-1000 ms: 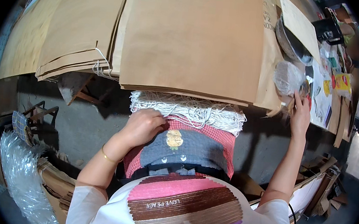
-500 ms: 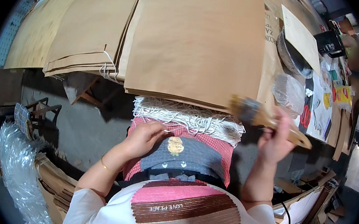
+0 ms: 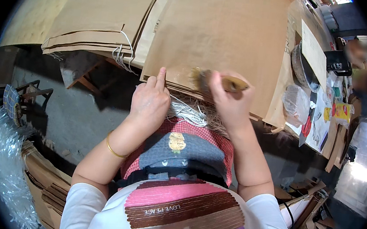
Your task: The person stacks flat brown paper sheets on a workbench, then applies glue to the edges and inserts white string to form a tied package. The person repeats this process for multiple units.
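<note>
My right hand grips a wide paste brush. Its bristles point left and meet the near part of the top brown paper sheet, where a wet-looking patch shows. My left hand rests at the near left corner of that stack, its index finger stretched out over the paper and the other fingers partly bent. Nothing shows in the left hand. A bundle of white strings lies across my lap under the stack's near edge, partly hidden by both hands.
To the left lies another brown paper stack with white cord at its edge. On the right stand a round basin under a pale board, a clear plastic bag and red-handled scissors. A stool stands at lower left.
My right hand has swung the brush left from the stack's right side onto the paper. My left hand has risen from the strings on my lap to the paper's near edge.
</note>
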Tool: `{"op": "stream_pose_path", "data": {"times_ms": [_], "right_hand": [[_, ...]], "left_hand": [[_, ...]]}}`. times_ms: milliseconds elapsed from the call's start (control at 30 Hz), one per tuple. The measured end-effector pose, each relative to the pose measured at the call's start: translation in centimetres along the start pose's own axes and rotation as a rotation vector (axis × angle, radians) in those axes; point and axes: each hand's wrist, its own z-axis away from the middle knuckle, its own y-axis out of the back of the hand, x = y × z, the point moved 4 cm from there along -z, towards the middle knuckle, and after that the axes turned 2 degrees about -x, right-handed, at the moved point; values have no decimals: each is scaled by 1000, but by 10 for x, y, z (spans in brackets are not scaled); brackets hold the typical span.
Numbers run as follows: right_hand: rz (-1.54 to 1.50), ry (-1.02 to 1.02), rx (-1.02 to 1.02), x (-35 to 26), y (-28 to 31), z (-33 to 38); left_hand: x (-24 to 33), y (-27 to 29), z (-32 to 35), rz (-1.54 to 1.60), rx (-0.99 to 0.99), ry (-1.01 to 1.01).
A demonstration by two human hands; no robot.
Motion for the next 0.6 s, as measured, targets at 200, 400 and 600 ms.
{"op": "stream_pose_path", "data": {"times_ms": [200, 400, 600], "right_hand": [[283, -77, 218, 43, 89, 20], [709, 225, 194, 25, 89, 9], [-50, 118, 253, -8, 54, 29]], "left_hand": [[1, 2, -3, 60, 15, -22], [0, 2, -4, 68, -2, -27], [1, 1, -3, 76, 12, -37]]}}
